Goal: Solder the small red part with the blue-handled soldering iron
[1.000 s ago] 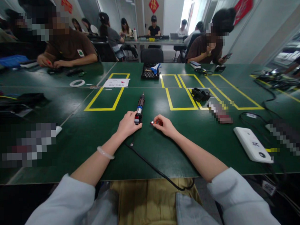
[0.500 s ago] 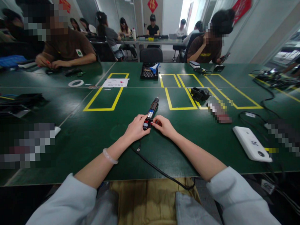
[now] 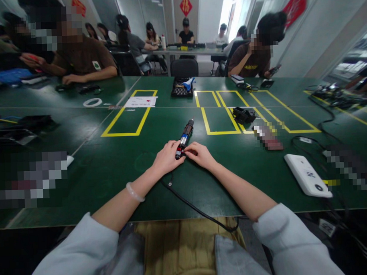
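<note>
On the green table lies what looks like an electric screwdriver (image 3: pixel 186 134) with its inside exposed, its narrow tip pointing away from me. A silver and blue motor section and a red part show along its body. My left hand (image 3: pixel 167 157) is closed around the near end from the left side. The fingers of my right hand (image 3: pixel 199 154) are pinched together at the right of that same end, touching it near the red part. Whatever sits between those fingertips is too small to make out. A black cord (image 3: pixel 198 209) runs from under my left wrist over the table's front edge.
Yellow tape frames (image 3: pixel 224 133) mark the green table (image 3: pixel 112 168). A black plastic part (image 3: pixel 244 114) lies right of centre, near a white power bank (image 3: pixel 308 175). Farther back are a black tray (image 3: pixel 182 91), a tape roll (image 3: pixel 92 102) and a paper sheet (image 3: pixel 141 101). People sit opposite.
My right fingertips have shifted slightly left against the near end of the screwdriver. My left hand stays in place. Across the table, a person at the left has lifted one hand.
</note>
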A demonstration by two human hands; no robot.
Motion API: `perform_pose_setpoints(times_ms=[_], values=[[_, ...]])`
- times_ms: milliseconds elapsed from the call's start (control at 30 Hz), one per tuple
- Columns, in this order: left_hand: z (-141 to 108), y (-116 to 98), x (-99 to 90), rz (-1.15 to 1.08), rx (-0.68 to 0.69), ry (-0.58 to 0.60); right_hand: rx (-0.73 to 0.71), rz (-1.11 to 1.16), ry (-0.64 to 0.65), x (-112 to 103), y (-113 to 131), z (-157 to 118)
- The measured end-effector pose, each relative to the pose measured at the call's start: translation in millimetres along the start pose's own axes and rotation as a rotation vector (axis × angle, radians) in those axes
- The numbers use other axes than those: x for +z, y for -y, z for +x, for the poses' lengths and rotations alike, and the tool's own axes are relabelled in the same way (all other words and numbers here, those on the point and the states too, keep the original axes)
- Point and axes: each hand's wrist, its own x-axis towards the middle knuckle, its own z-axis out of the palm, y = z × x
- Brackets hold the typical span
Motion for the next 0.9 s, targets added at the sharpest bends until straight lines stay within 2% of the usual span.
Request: perform_pose_setpoints(times_ms=[267, 600, 733, 900], values=[[3.7, 2.2, 3.3, 0.086, -0.073, -0.014, -0.034, -0.001, 0.000, -2.7, 3.8, -2.3], [7.7, 17.7, -3.5, 0.186, -0.040, 0.018, -0.022, 0.046, 0.016, -2.0, 3.6, -1.7], [7.9, 43.2, -11.1, 0.209, -0.119, 0.021, -0.017, 0.046, 0.006, -1.6, -2.0, -2.3], [5.3, 98.5, -26.7, 0.250, -0.296, 0.027, 0.003, 0.041, 0.018, 0.3, -5.5, -2.4]])
